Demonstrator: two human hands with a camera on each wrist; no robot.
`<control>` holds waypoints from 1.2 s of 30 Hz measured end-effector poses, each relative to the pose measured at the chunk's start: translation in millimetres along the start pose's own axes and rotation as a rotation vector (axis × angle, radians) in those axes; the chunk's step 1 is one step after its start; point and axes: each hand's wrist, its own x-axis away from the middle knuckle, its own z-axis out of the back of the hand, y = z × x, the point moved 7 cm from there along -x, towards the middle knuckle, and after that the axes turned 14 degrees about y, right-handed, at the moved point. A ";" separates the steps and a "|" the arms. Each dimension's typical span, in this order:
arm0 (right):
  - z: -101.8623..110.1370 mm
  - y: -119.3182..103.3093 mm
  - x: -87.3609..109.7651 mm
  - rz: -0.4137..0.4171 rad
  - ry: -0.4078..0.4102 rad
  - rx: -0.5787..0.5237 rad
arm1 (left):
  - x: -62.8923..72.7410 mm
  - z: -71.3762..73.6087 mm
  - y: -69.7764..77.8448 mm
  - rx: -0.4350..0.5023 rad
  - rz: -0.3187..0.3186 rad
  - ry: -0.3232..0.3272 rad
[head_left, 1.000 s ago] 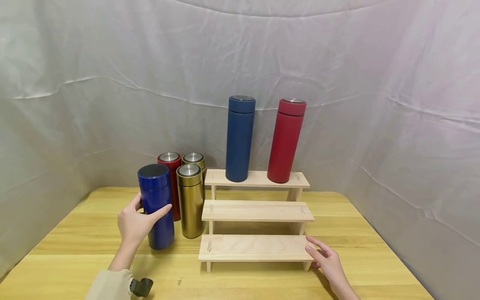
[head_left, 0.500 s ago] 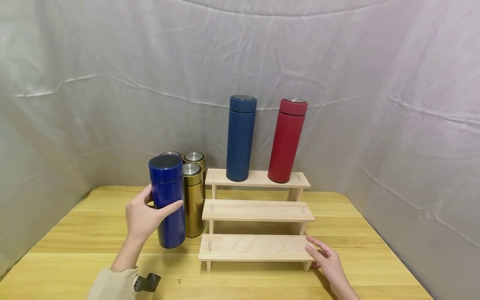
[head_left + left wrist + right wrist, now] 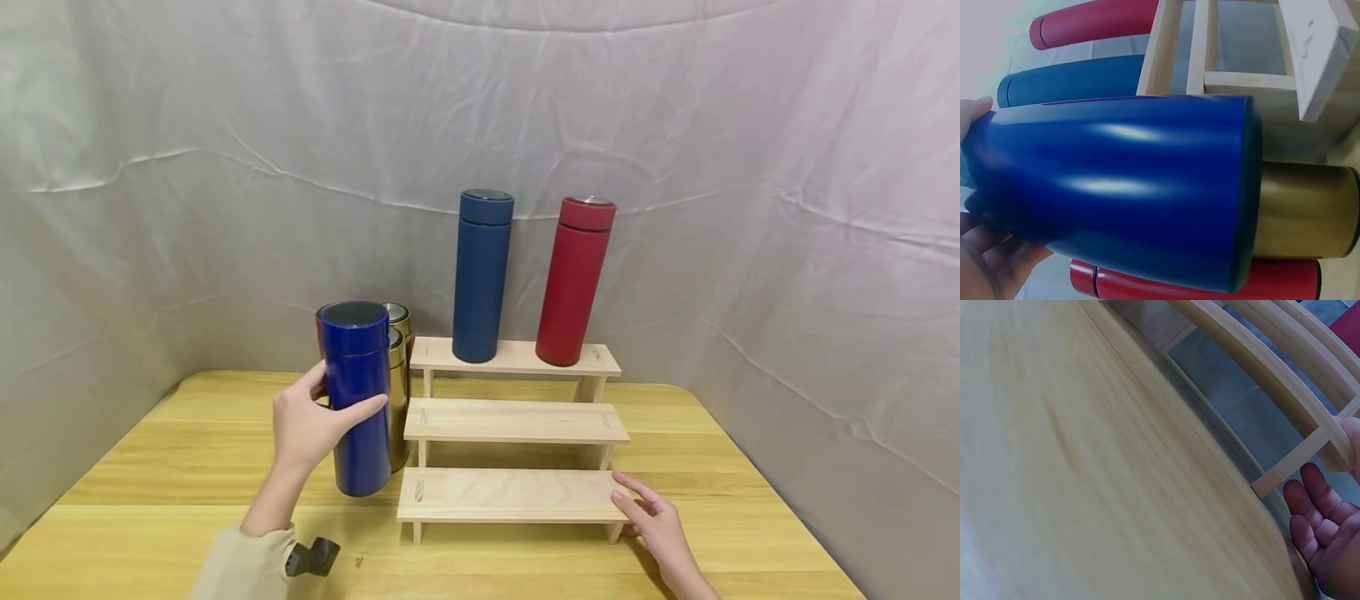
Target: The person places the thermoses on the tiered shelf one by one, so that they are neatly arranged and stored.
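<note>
My left hand (image 3: 309,423) grips a glossy blue thermos bottle (image 3: 362,417) around its body, with the thumb across the front. The bottle is upright, in front of a gold thermos (image 3: 399,400) and a red thermos, which it mostly hides. In the left wrist view, the blue thermos (image 3: 1116,187) fills the middle, and part of the red thermos (image 3: 1279,279) shows below it. At the lowest step of a three-tier wooden stand (image 3: 517,497), my right hand (image 3: 651,521) holds the right end, thumb on top. Its other fingers (image 3: 1317,487) curl beneath in the right wrist view.
On the stand's top step stand a matte blue thermos (image 3: 482,283) and a matte red thermos (image 3: 573,287), apart from each other. Another gold thermos (image 3: 400,313) is behind the held bottle. A grey cloth (image 3: 675,100) hangs around the wooden table (image 3: 750,517).
My left hand has carried the blue thermos to the right, towards the stand, so it covers more of the red and gold bottles. The right hand stays where it was.
</note>
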 end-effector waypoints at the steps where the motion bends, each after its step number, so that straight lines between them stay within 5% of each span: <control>1: 0.0 0.1 0.0 0.000 0.000 0.000 | -0.2 -1.5 0.8 0.003 0.004 -0.006; 36: -0.4 -1.2 0.3 0.002 -0.011 0.002 | -2.9 -49.6 53.7 0.148 -0.020 -0.168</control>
